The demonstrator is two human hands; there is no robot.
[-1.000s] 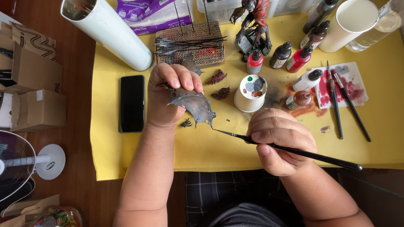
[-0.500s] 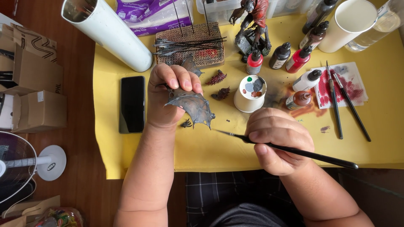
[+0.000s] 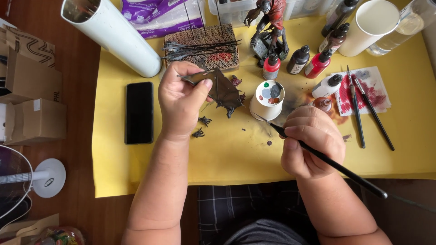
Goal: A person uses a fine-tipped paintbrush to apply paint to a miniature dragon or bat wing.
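Yellow mat, left hand pinching dark wing piece, right hand closed around black paintbrush

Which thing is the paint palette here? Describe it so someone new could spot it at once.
Start at the yellow table cover. Near its middle, between the left hand holding a dark wing-shaped model part and the right hand holding a paintbrush, stands an upturned white cup. Unlike the taller white cup at the back, its flat top carries small dabs of paint.
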